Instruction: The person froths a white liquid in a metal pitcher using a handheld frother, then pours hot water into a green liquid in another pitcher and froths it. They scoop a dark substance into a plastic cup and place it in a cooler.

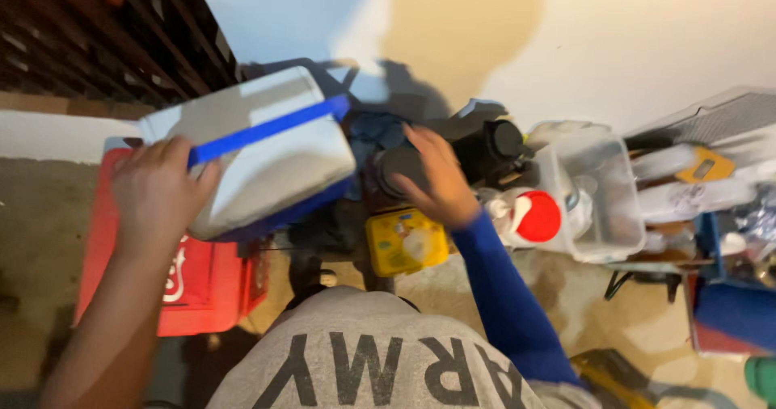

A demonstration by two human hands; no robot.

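Note:
My left hand grips the left end of a white cooler lid with a blue handle, which is tilted up over its blue cooler body. The cooler rests on a red plastic crate. My right hand, in a blue sleeve, lies with fingers spread on a dark round lid or container just right of the cooler. A yellow square tub sits just below that hand.
A white jug with a red cap and a clear plastic bin stand to the right, with a black container behind. More clutter, a yellow tool and a blue-and-red box fill the far right. A dark slatted wall is at upper left.

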